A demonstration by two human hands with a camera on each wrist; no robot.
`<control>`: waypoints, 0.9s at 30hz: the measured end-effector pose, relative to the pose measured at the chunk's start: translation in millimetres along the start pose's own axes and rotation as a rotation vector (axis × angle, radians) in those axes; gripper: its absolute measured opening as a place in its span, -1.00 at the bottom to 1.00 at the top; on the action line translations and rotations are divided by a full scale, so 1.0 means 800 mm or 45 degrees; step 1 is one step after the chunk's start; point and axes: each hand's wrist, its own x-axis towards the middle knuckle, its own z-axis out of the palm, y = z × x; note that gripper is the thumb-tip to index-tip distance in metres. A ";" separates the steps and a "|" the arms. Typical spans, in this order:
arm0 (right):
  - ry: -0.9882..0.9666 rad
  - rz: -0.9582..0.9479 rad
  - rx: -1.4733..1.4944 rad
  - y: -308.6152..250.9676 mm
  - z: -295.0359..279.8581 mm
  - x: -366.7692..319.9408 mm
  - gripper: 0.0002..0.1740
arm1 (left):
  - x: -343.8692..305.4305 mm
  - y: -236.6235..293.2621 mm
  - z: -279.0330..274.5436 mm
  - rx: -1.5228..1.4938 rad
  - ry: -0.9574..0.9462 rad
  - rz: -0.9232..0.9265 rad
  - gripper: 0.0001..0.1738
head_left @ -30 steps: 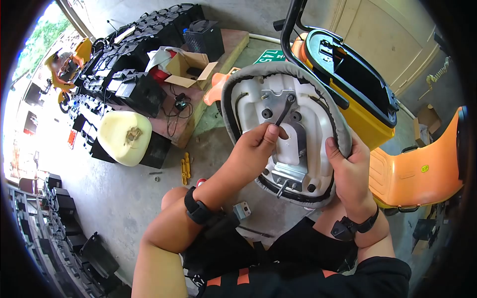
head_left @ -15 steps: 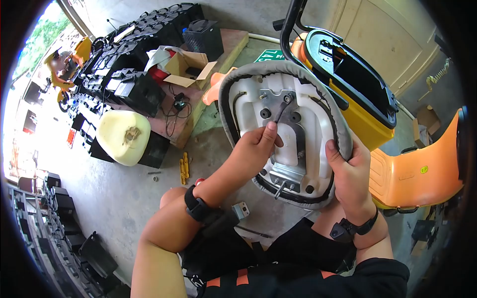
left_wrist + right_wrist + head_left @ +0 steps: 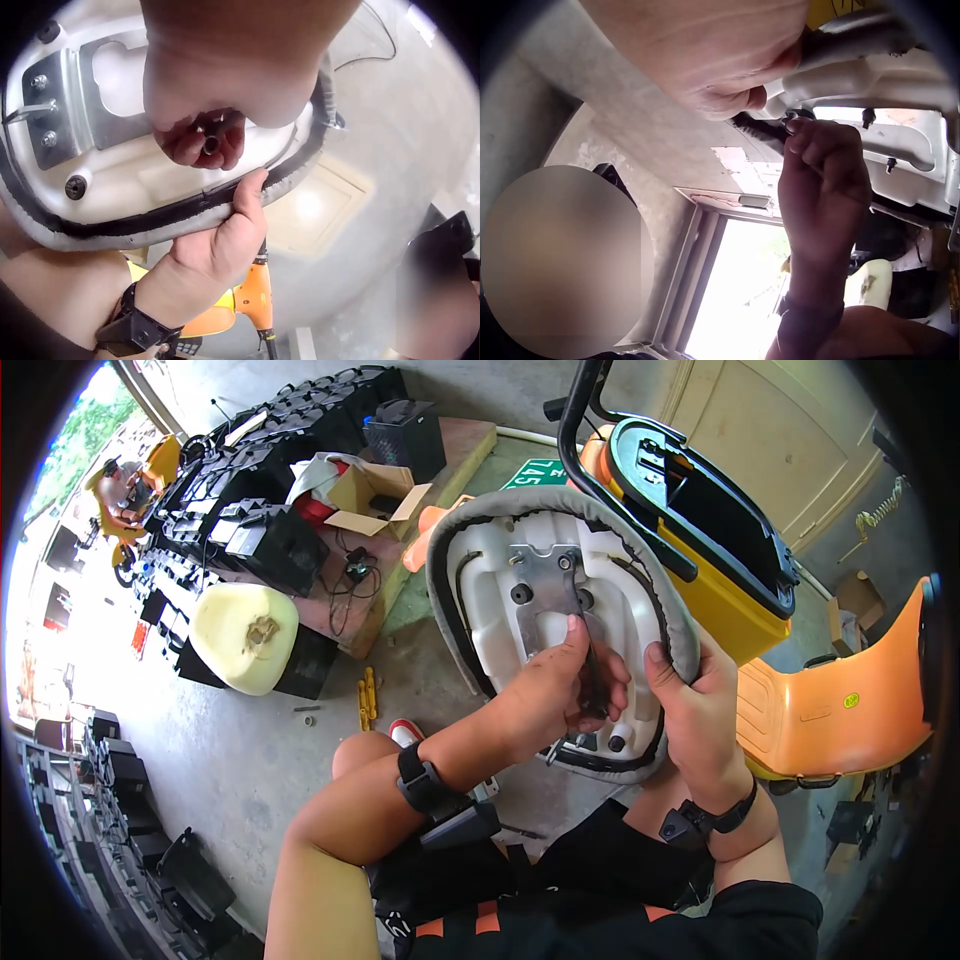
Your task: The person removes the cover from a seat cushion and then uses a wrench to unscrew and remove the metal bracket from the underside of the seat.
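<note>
A seat [image 3: 480, 630] with a white plastic underside and grey cover edge is held tilted above the person's lap, underside up. A metal bracket [image 3: 540, 565] with bolts is fixed on it. The left hand [image 3: 550, 685] is over the seat's middle, fingers curled round a dark socket wrench [image 3: 211, 144], whose hollow end shows between the fingers in the left wrist view. The wrench's shaft runs towards an upper bolt, partly covered by the thumb. The right hand [image 3: 695, 690] grips the seat's right rim, its thumb on the inner edge and its fingers hidden behind.
Beyond the seat stands a yellow scooter body [image 3: 725, 590] with an orange section [image 3: 820, 700]. To the left, a cream foam pad [image 3: 245, 635], black batteries [image 3: 270, 550] and an open cardboard box [image 3: 375, 500]. Yellow metal parts [image 3: 367, 700] lie on the floor.
The left hand has moved right and down across the seat, and its curled fingers now show beside the wrench. The seat has shifted slightly left. The right hand keeps its grip on the rim.
</note>
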 end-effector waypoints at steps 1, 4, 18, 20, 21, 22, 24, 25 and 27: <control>0.001 0.001 -0.001 -0.002 0.001 -0.001 -0.73 | -0.001 0.002 0.005 0.035 -0.017 0.013 -0.21; -0.043 0.062 0.062 -0.003 -0.001 -0.003 -0.75 | -0.001 -0.002 0.004 0.057 -0.035 0.025 -0.24; -0.142 0.066 0.041 0.005 0.002 -0.012 -0.69 | -0.015 0.025 -0.008 0.684 -0.093 0.172 -0.48; -0.124 0.021 -0.014 0.006 0.003 -0.012 -0.66 | -0.012 0.021 -0.014 0.779 -0.128 0.255 -0.52; -0.125 0.020 -0.013 0.005 0.003 -0.012 -0.66 | -0.009 0.016 -0.016 0.795 -0.104 0.302 -0.53; -0.118 -0.001 -0.064 0.005 0.003 -0.011 -0.65 | -0.006 0.013 -0.017 0.811 -0.081 0.349 -0.55; -0.107 -0.023 -0.117 0.004 0.002 -0.010 -0.64 | -0.005 0.012 -0.016 0.786 -0.097 0.366 -0.55; -0.106 -0.020 -0.122 0.004 0.002 -0.010 -0.64 | -0.005 0.012 -0.016 0.759 -0.110 0.384 -0.56; -0.107 -0.018 -0.127 0.004 0.002 -0.010 -0.63 | -0.007 0.015 -0.013 0.769 -0.107 0.377 -0.55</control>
